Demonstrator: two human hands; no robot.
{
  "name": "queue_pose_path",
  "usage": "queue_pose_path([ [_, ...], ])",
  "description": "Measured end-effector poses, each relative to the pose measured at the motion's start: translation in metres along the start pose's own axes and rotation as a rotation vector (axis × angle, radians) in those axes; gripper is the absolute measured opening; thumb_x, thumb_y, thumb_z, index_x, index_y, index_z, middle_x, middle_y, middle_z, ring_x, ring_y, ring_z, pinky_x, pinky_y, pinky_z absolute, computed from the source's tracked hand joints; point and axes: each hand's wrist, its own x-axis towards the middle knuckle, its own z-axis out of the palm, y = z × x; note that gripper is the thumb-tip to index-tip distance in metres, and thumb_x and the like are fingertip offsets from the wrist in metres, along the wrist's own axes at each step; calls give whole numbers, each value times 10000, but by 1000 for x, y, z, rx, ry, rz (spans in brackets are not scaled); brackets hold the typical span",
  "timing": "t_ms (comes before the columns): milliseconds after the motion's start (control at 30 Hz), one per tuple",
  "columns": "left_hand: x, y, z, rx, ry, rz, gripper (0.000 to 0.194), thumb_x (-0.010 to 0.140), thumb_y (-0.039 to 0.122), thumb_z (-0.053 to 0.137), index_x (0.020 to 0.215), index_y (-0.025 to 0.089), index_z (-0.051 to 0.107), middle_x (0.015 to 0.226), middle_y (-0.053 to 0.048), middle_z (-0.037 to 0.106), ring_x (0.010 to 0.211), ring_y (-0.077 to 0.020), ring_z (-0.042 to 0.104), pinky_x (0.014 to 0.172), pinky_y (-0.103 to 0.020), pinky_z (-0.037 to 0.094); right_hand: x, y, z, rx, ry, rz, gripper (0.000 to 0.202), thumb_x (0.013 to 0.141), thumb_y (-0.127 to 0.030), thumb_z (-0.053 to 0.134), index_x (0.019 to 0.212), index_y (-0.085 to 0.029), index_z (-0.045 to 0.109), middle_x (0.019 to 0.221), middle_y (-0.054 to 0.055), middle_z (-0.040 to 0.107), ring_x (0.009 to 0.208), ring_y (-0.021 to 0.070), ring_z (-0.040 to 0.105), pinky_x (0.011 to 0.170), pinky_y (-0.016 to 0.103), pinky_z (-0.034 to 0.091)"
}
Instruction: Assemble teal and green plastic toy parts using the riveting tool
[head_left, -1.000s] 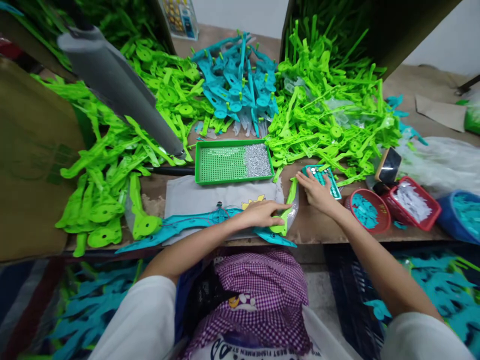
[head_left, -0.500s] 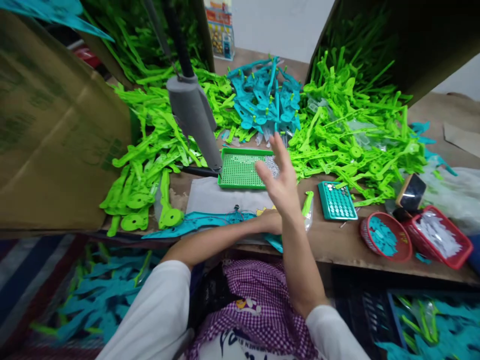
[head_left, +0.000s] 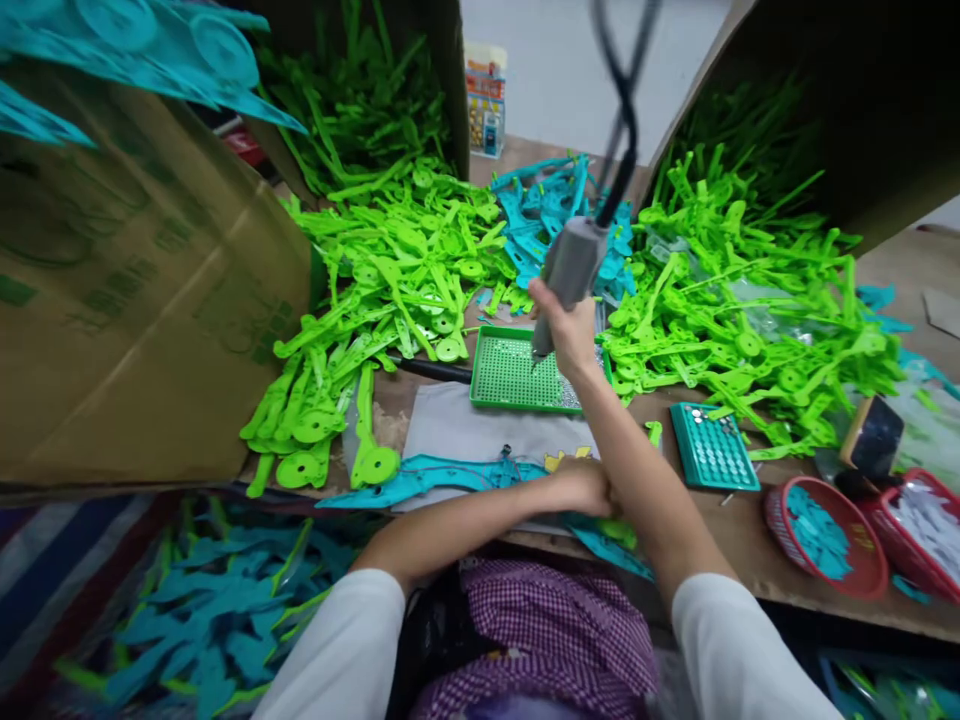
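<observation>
My right hand was wrapped around a gray corded driver, its cord running upward and its narrow tip pointing down over the green tray. Silvery bits lay toward the tray's right side.

My left hand was down at the right-hand part of the long blue piece, just beside a lime-green piece. My right forearm covered its fingers, so I cannot tell whether they gripped anything. The blue piece lay across the gray cloth near the table's front edge, its left end near another green part.

Green characters ran over the cardboard box on my left, too blurred to read. The small lettering on the packet by the wall was unreadable too, as was a yellow mark on the round red basket of blue bits. The cloth had a yellow print, partly hidden by my left hand. A teal case with round silvery pieces sat between my right forearm and that basket.
</observation>
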Motion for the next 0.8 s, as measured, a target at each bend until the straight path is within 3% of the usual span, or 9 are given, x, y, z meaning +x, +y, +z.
queue_pose_path([
  [100,2,-2,1,-45,25,18,499,776,596,558,1055,199,672,1079,-108,699,998,-319,642,808,-382,511,17,22,-15,-29,72,-12,399,758,-580,618,637,-203,566,546,-27,552,518,117,542,570,298,475],
  [267,3,-3,1,-78,21,5,519,762,635,563,1010,196,684,1074,-110,699,988,-323,647,813,-397,513,29,47,-7,19,96,2,410,748,-615,597,733,-205,585,500,-53,505,417,108,480,450,277,414],
  [800,9,-9,8,-128,33,-6,681,741,663,579,1199,160,619,1209,-140,649,1092,-359,596,892,-443,488,30,67,-3,-15,161,-48,456,802,-660,449,724,-223,555,487,-53,432,394,107,455,443,276,404],
])
